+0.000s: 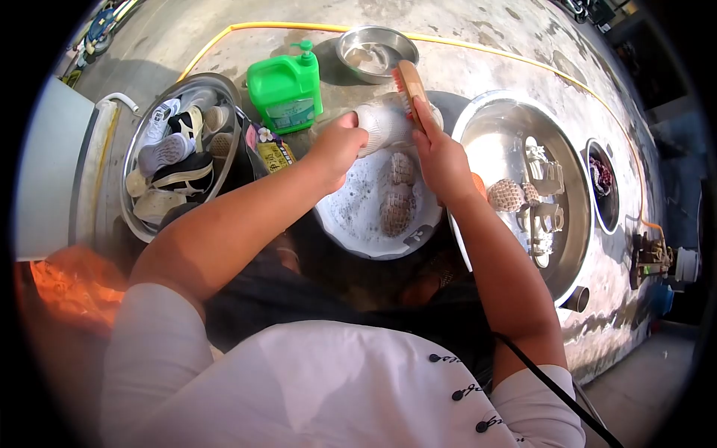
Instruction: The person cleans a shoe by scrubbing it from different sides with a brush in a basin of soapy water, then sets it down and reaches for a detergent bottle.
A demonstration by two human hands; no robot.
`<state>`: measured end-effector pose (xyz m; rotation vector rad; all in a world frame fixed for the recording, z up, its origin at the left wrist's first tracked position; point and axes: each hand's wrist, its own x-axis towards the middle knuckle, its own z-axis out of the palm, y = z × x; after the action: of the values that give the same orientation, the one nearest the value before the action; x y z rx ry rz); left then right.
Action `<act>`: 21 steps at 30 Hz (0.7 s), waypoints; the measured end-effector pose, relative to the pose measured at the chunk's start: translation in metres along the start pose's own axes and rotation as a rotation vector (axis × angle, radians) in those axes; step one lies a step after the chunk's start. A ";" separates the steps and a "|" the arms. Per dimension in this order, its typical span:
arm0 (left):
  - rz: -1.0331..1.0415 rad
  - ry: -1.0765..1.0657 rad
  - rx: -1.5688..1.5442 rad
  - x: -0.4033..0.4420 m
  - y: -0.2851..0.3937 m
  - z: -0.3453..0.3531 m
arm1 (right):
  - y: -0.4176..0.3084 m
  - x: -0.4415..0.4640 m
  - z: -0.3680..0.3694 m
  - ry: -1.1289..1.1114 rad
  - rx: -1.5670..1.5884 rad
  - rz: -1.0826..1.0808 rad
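Note:
My left hand (pixel 340 151) is closed on a pale knit shoe (pixel 379 125), held up over the far rim of a white basin (pixel 351 213). My right hand (pixel 442 166) grips a wooden scrubbing brush (pixel 408 81), its reddish bristles turned toward the shoe. Whether the bristles press on the shoe I cannot tell for sure. Inside the white basin lies a brownish, waffle-textured shoe (pixel 398 198), among dark specks. Part of the knit shoe is hidden by my fingers and the brush.
Several sneakers fill a metal basin (pixel 128 196) on the left. A green pump jug (pixel 280 86) and a small metal bowl (pixel 405 46) stand beyond. To the right, a large metal basin (pixel 478 112) holds sandals (pixel 539 198). A yellow hose (pixel 478 43) crosses the concrete.

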<state>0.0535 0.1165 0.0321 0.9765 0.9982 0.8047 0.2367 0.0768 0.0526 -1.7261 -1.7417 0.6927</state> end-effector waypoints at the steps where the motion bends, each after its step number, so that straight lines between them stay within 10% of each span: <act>1: 0.070 -0.016 -0.014 0.003 -0.004 0.001 | 0.001 0.000 0.000 0.011 0.011 0.035; 21: -0.078 0.081 -0.293 0.006 0.004 -0.002 | -0.005 -0.016 0.024 0.049 -0.124 -0.209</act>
<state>0.0528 0.1239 0.0334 0.6546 0.9504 0.9016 0.2161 0.0612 0.0389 -1.5958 -1.9309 0.4562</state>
